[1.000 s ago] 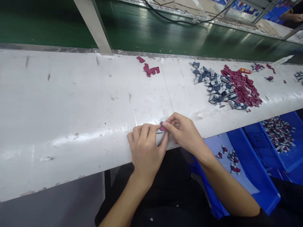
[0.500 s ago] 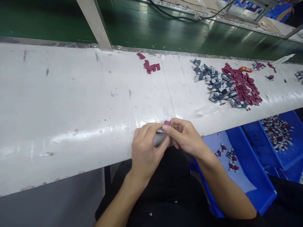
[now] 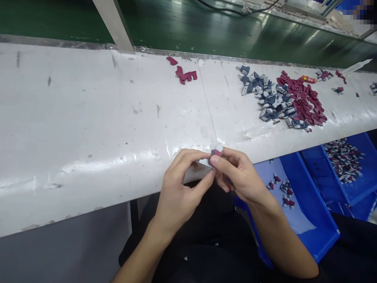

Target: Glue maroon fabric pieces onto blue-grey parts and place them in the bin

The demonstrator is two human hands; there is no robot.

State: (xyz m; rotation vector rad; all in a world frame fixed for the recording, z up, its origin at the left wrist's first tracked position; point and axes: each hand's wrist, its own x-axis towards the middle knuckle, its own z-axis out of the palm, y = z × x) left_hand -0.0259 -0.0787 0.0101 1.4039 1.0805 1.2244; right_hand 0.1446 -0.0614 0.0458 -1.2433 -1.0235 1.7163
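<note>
A small plastic piece in maroon, dark blue and pale grey (image 3: 216,153) is held between my hands, just above the front edge of the white worktop (image 3: 112,129). My right hand (image 3: 243,177) pinches it, thumb pressed on the maroon face. My left hand (image 3: 178,190) closes its index finger and thumb around the pale lower-left end. Its exact kind does not show, and fingers cover part of it. Farther back lie a pile of blue-and-grey pieces (image 3: 272,100) and, against it, a heap of flat maroon pieces (image 3: 309,104).
Several loose maroon pieces (image 3: 185,75) lie near the worktop's back. Below its front edge at right, a blue bin (image 3: 318,220) holds a few assembled-looking pieces on a white sheet. Another blue bin (image 3: 365,173) is heaped with similar ones. A metal post (image 3: 114,25) rises behind.
The held piece has been turned, so more grey and dark blue shows beside the maroon. My left finger and thumb have opened slightly wider. The view has shifted a little.
</note>
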